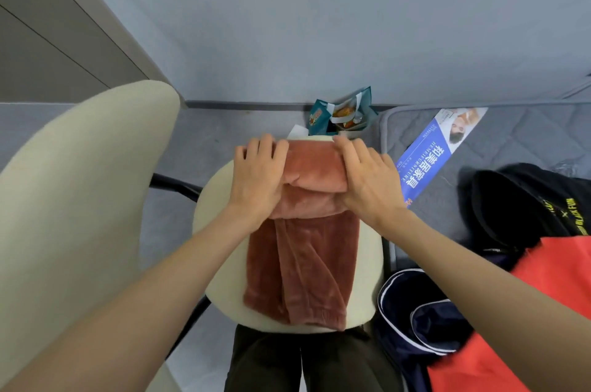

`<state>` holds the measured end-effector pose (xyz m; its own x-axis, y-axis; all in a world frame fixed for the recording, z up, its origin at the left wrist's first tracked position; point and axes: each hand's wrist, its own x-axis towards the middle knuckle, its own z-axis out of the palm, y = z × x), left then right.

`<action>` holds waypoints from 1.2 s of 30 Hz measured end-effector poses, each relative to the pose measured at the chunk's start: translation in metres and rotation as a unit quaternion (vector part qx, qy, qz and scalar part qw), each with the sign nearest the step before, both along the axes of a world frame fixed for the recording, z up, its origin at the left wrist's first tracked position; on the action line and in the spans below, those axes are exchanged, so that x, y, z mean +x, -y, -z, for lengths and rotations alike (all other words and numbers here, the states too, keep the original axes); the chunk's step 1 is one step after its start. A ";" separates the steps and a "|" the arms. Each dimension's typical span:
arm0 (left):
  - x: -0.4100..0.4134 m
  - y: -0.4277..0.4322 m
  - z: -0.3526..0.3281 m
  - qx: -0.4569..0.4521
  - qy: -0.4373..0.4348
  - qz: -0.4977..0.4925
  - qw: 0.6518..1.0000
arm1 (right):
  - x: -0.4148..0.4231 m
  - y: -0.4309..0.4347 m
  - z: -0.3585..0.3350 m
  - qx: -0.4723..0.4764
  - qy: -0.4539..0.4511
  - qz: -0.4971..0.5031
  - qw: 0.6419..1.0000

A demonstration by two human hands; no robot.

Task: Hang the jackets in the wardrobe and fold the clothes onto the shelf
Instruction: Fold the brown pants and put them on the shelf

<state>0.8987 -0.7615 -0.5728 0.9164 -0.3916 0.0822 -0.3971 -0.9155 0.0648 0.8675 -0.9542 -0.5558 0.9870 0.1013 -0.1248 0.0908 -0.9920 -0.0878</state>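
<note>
- a cream chair back [80, 199] rises well to the left of the left fingers.
- the left hand [256, 177] lies on the left end of a folded-over layer of rust-pink velvet trousers [303, 263]; its fingers [265, 143] curl over the far edge of the fold and its thumb sits at the near edge, so it grips that layer.
- the trousers lie on the round cream chair seat [217, 231], the folded part between the two sets of fingers, the legs stretched from under the palms to the near rim.
- the right hand [367, 177] grips the right end of the same fold, fingers [347, 145] bent over the far edge, thumb at the near edge.
- a teal bag [319, 115] stands on the floor just beyond the right fingertips.
- right of the right fingers, a grey mattress [527, 135] carries a blue label [428, 161].
- further right and nearer lie a black garment [524, 206], a navy jacket [403, 311] with white piping, and a red garment [559, 279].
</note>
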 end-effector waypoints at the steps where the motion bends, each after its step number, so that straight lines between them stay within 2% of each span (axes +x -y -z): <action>1: -0.012 -0.005 0.002 -0.023 -0.011 0.011 1.000 | -0.013 0.000 0.000 0.000 -0.025 -0.011 1.000; 3: -0.035 -0.013 0.005 -0.043 -0.089 0.023 0.995 | -0.038 0.001 0.001 -0.013 -0.111 -0.023 0.994; 7: -0.075 -0.037 0.013 0.021 -0.254 0.068 0.965 | -0.088 0.003 0.003 0.007 -0.238 0.001 0.971; 9: -0.087 -0.046 0.014 -0.016 -0.315 0.070 0.946 | -0.105 0.003 0.005 0.010 -0.290 -0.003 0.957; 11: -0.097 -0.051 0.012 -0.088 -0.336 0.029 0.937 | -0.119 -0.001 0.007 0.007 -0.335 0.001 0.942; 13: -0.110 -0.052 0.016 -0.145 -0.306 -0.031 0.940 | -0.133 -0.008 0.009 0.049 -0.291 0.066 0.953; 15: -0.120 -0.047 0.020 -0.224 -0.224 -0.122 0.941 | -0.148 -0.015 0.015 0.117 -0.149 0.183 0.965; 16: -0.122 -0.042 0.022 -0.278 -0.200 -0.184 0.921 | -0.153 -0.017 0.020 0.154 -0.069 0.250 0.953; 17: -0.122 -0.036 0.022 -0.337 -0.216 -0.250 0.882 | -0.155 -0.020 0.025 0.199 -0.004 0.316 0.928; 18: -0.118 -0.028 0.023 -0.386 -0.267 -0.311 0.826 | -0.153 -0.024 0.029 0.248 0.013 0.375 0.893; 19: -0.113 -0.021 0.026 -0.416 -0.325 -0.360 0.769 | -0.148 -0.026 0.033 0.294 -0.016 0.416 0.861; 20: -0.107 -0.015 0.031 -0.421 -0.373 -0.392 0.728 | -0.142 -0.028 0.038 0.332 -0.061 0.434 0.835; 21: -0.103 -0.010 0.036 -0.421 -0.405 -0.409 0.701 | -0.136 -0.030 0.043 0.365 -0.106 0.438 0.815; 23: -0.101 -0.006 0.051 -0.425 -0.428 -0.423 0.676 | -0.127 -0.032 0.053 0.443 -0.151 0.431 0.771; 25: -0.108 -0.007 0.065 -0.426 -0.431 -0.434 0.667 | -0.127 -0.033 0.062 0.473 -0.182 0.445 0.738; 27: -0.124 -0.011 0.077 -0.397 -0.436 -0.445 0.674 | -0.137 -0.034 0.076 0.448 -0.214 0.484 0.721; 29: -0.141 -0.014 0.087 -0.360 -0.440 -0.464 0.679 | -0.150 -0.038 0.090 0.393 -0.243 0.511 0.725; 31: -0.152 -0.014 0.096 -0.372 -0.430 -0.470 0.675 | -0.160 -0.042 0.102 0.365 -0.246 0.525 0.729; 33: -0.157 -0.015 0.103 -0.401 -0.418 -0.461 0.672 | -0.164 -0.044 0.110 0.371 -0.230 0.530 0.727; 36: -0.156 -0.013 0.107 -0.395 -0.410 -0.455 0.685 | -0.163 -0.046 0.115 0.385 -0.191 0.521 0.738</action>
<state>0.7427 -0.7485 -0.6794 0.6165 0.2407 -0.7497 0.7808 -0.3098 0.5426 0.7042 -0.9084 -0.6705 0.4878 -0.5016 -0.7145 -0.8624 -0.1502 -0.4834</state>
